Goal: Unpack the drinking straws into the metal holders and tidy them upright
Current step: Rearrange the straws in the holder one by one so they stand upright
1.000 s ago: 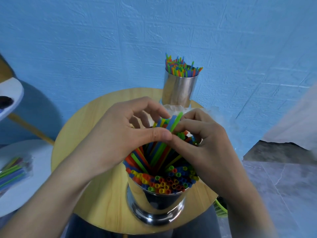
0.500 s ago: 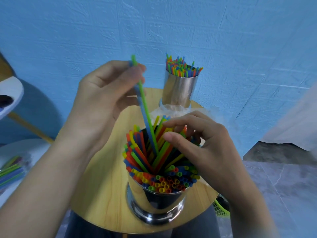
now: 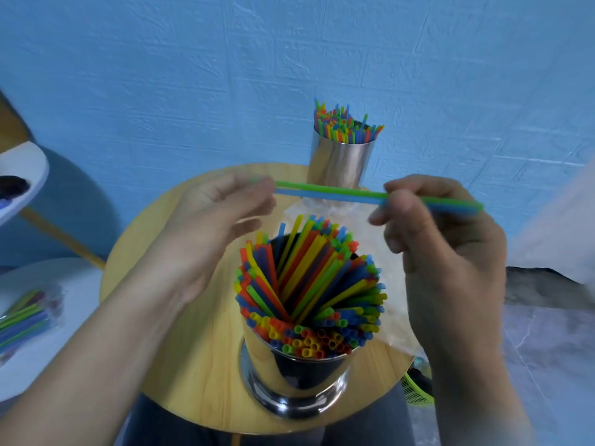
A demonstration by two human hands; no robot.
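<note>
A near metal holder (image 3: 296,378) stands at the front of the round wooden table (image 3: 199,365), packed with coloured straws (image 3: 309,284) that lean in many directions. A far metal holder (image 3: 339,162) at the table's back edge is full of upright straws. Above the near holder a green and a blue straw (image 3: 328,191) lie level, side by side. My left hand (image 3: 212,226) pinches their left end between thumb and fingers. My right hand (image 3: 438,239) pinches them near their right end, which sticks out past my fingers.
Clear plastic wrapping (image 3: 392,284) lies on the table behind and right of the near holder. A white round table (image 3: 74,294) at left carries a sealed packet of straws (image 3: 25,317). A green basket (image 3: 415,387) sits on the floor below the table's right edge.
My left hand pulled two straws up out of the near holder and swung them level. My right hand left the bundle and took their right end.
</note>
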